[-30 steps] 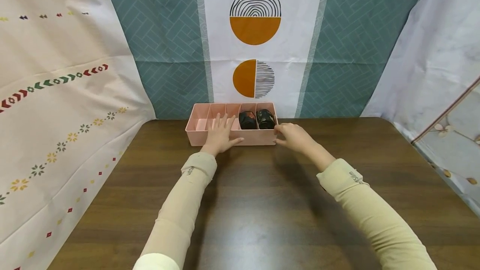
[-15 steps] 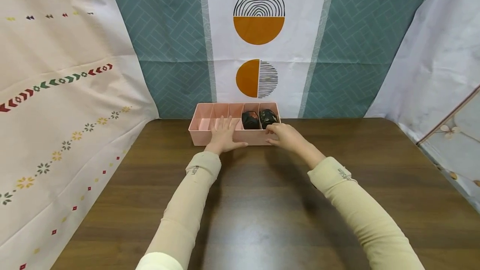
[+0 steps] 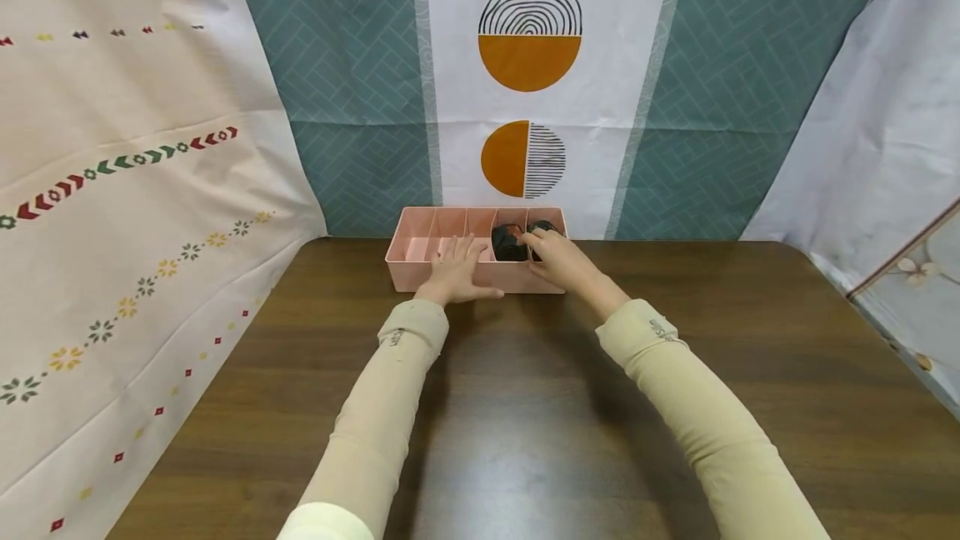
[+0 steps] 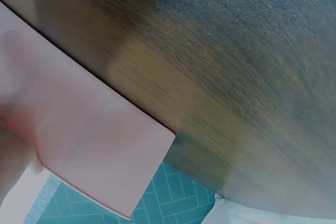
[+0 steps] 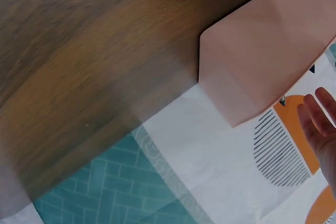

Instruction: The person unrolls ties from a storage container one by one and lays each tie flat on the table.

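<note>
A pink divided storage box (image 3: 517, 279) sits at the table's far edge. A dark rolled bundle with a reddish patch (image 3: 507, 245) lies in its second compartment from the right. Beside it, a second dark bundle (image 3: 542, 225) in the rightmost compartment is mostly covered by my right hand (image 3: 564, 263). That hand reaches over the front rim, its fingers extended in the right wrist view; whether they touch a bundle cannot be told. My left hand (image 3: 453, 275), fingers spread, is at the box's front rim, over the middle-left part. The left wrist view shows it at the box wall (image 4: 100, 124).
The brown wooden table (image 3: 517, 407) stretches from the box toward me. A patterned curtain (image 3: 360, 107) hangs right behind the box. Pale cloths hang along the left (image 3: 187, 190) and right (image 3: 847, 148) sides of the table.
My right hand has moved left and up, from the box's right corner to over the dark bundles. My left hand stays at the front rim. The whole view has shifted slightly.
</note>
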A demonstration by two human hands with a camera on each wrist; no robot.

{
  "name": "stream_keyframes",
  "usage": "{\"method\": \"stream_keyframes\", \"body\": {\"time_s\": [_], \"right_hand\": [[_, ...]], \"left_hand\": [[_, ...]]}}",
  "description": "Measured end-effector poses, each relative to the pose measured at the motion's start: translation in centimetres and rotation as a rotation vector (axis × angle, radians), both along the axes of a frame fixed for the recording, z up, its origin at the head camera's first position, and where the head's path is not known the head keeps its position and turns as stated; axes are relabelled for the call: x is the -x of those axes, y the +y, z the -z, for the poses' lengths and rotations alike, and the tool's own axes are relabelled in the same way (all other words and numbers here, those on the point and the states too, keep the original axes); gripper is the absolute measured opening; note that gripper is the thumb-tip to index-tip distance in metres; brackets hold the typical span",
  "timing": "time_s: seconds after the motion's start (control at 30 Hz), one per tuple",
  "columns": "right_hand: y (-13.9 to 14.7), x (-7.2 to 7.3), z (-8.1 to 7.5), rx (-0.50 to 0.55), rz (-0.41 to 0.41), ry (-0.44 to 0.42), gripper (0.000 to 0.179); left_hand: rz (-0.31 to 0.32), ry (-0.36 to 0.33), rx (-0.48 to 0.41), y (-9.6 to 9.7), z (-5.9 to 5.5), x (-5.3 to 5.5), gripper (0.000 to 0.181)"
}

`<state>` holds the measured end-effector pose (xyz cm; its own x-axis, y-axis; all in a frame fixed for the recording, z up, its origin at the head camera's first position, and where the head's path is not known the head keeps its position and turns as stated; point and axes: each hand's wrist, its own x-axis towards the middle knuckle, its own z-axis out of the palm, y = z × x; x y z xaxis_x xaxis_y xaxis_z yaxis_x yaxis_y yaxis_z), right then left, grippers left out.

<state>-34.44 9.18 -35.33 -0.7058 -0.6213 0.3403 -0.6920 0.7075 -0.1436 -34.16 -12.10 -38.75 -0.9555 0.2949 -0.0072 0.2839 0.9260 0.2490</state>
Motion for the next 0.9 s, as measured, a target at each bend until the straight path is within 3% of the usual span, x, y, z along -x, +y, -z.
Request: {"method": "stream_keyframes", "body": {"time_s": [0.17,0.3,0.47,0.67,0.9], "right_hand": [[-1.0,1.0,0.4,0.002,0.012,-0.018,0.033],[-1.5,2.0,0.4,0.032,0.035,-0.003,0.032],[-2.2,3.1,0.3,0.035,0.038,-0.039,0.034],[-2.9,4.0,0.4,-0.033,0.072,-0.096,0.042],[-3.6,4.9,0.7,-0.164,0.072,-0.104,0.04]], "left_hand": [[0.0,-0.055,0.008,-0.1,0.0,0.2,0.096],[0.009,-0.054,0.008,-0.2,0.3,0.6,0.096],[0.03,-0.046,0.006,-0.3,-0.2,0.4,0.095],[0.03,-0.033,0.015,-0.2,-0.3,0.4,0.094],[0.035,-0.039,0.015,-0.3,-0.5,-0.2,0.095]]}}
